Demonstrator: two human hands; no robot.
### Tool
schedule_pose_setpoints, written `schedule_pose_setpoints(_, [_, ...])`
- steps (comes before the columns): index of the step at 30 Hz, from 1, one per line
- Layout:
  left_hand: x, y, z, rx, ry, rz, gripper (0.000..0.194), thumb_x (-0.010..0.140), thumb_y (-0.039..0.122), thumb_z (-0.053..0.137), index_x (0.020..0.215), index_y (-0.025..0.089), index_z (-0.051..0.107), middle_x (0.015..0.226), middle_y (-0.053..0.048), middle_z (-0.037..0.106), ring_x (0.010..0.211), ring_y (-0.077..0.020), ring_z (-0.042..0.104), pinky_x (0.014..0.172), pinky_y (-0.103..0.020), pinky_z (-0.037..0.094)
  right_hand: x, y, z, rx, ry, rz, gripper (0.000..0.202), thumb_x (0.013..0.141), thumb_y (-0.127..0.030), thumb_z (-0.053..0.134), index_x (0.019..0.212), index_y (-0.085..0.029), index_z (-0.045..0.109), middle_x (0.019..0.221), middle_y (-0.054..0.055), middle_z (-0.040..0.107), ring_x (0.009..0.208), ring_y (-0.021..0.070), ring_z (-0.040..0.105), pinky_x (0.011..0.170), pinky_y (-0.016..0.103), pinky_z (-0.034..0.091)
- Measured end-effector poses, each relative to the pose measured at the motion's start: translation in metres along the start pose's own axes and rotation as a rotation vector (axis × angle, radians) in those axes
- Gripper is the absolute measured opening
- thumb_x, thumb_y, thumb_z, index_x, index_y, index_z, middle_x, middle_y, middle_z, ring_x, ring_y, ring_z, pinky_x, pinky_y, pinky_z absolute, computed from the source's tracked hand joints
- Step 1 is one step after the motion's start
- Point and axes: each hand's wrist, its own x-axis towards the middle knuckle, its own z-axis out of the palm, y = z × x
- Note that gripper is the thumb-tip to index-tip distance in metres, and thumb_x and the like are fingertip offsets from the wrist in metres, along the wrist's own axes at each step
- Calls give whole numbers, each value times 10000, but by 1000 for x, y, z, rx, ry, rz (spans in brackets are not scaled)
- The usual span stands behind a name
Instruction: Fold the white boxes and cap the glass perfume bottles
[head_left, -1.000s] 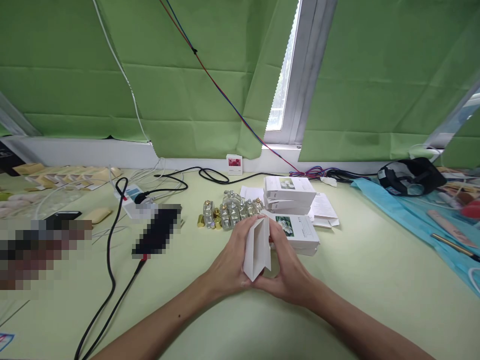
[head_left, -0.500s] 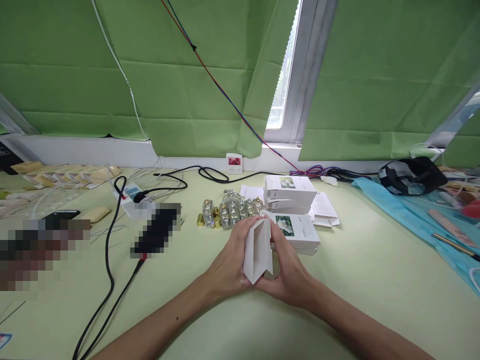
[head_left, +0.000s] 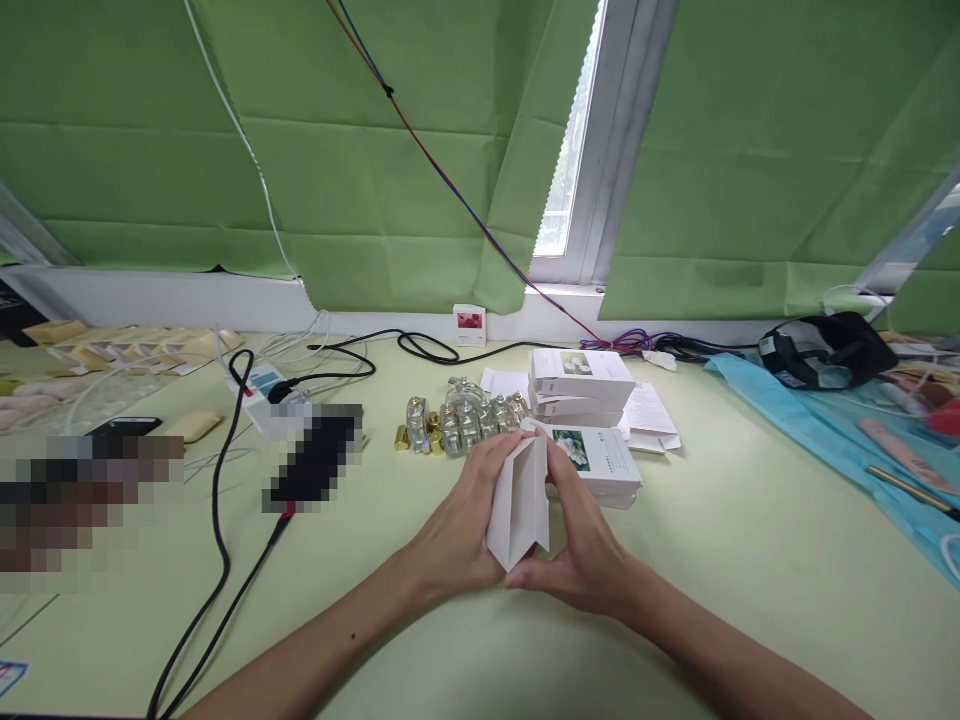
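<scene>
Here, L. hand (head_left: 459, 530) and R. hand (head_left: 596, 560), both half-curled, grip a white carton (head_left: 500, 515) betw. them, above the table (head_left: 720, 560), nr. the boxes (head_left: 609, 455). Step in hand, prob.: steadying its folded walls; next move calls for light, even pressure.

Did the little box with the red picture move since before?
No, the little box stands in the same spot by the white ledge, behind the black cable.
</scene>
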Motion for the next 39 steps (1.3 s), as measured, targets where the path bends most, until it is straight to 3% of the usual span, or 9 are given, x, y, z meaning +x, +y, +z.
schedule_pose_setpoints(5, [1, 2, 1, 44, -15, 15, 1064, 780, 314, 789, 1594, 367, 106, 1551, -146, 298, 1432, -387, 371, 1125, -595, 444, 2, -4, -2, -35, 28, -17, 895, 959, -688, 513, 1628, -249, 112, 1548, 193, 391, 1359, 357, 495, 988, 472, 578])
schedule_pose_setpoints(9, [1, 2, 2, 33, -21, 4, 1051, 764, 280, 780, 1581, 372, 125, 1531, -144, 316, 1409, -381, 396, 1102, -594, 463, 4, -8, -4, -5, 41, -8, 822, 964, -679, 513, 1586, -242, 202, 1485, 185, 422, 1347, 340, 495, 973, 461, 583])
schedule_pose_setpoints(16, [1, 4, 1, 32, 2, -14, 1032, 751, 285, 796, 1559, 358, 157, 1507, -147, 326, 1404, -388, 384, 1106, -603, 449, 8, -11, -6, 71, 64, 11, 789, 924, -685, 579, 1524, -263, 290, 1427, 149, 452, 1270, 307, 523, 940, 435, 580])
schedule_pose_setpoints(23, [-1, 1, 1, 46, 53, 5, 1122, 729, 328, 823, 1580, 358, 92, 1500, -159, 293, 1421, -411, 338, 1110, -641, 424, 8, -10, -6, 99, 94, 21, 807, 904, -720, 583, 1508, -263, 304, 1442, 154, 450, 1252, 310, 549, 948, 441, 576])
schedule_pose_setpoints(31, [-1, -2, 0, 37, 82, 12, 1123, 692, 358, 837, 1566, 357, 131, 1480, -149, 315, 1406, -412, 353, 1119, -648, 412, 7, -10, -7, 87, 146, 47, 785, 885, -724, 613, 1471, -292, 319, 1424, 144, 488, 1201, 315, 597, 895, 441, 588])
schedule_pose_setpoints(39, [-4, 3, -3, 18, 95, -60, 1213, 640, 267, 860, 1582, 351, 101, 1561, -153, 258, 1462, -422, 323, 1172, -650, 357, 10, -8, -10, 107, 217, 79, 730, 898, -715, 595, 1432, -279, 354, 1378, 139, 513, 1230, 328, 571, 884, 452, 572])
